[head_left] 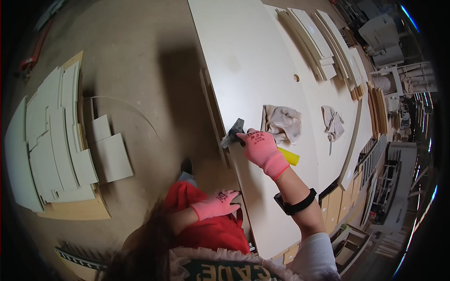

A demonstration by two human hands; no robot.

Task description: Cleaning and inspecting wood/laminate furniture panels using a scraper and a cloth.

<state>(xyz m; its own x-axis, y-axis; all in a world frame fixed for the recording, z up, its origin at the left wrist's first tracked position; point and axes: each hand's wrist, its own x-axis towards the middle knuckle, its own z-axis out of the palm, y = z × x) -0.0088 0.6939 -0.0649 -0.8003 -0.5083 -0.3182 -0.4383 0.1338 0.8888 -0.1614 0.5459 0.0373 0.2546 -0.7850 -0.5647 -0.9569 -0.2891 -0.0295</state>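
Right hand grips a dark tool, its head leftward at the edge of the counter; left hand, loosely open, sits just outside.

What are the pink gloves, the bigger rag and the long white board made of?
The pink gloves look like matte, stretchy fabric, fitting snugly. The bigger rag is probably dull cloth: it crumples into folds. The long white board, flat, faintly shiny, may be coated wood.
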